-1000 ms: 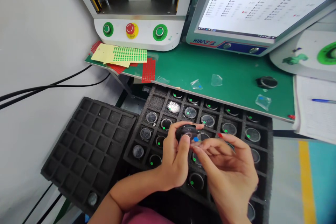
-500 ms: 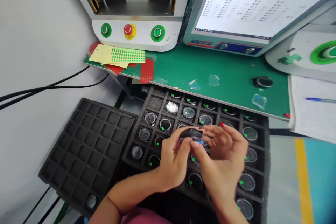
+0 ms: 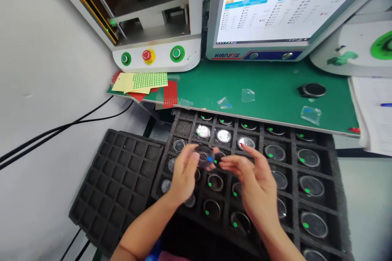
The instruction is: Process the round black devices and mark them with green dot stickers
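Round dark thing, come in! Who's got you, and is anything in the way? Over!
Left grip shut on round dark thing, blue dot showing. Right grip beside it, seemingly apart. Foam tray beneath; nothing visibly blocking.

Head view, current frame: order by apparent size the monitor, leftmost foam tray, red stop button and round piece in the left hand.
Largest to smallest:
Monitor
Leftmost foam tray
Round piece in the left hand, blurred and partly covered
Red stop button
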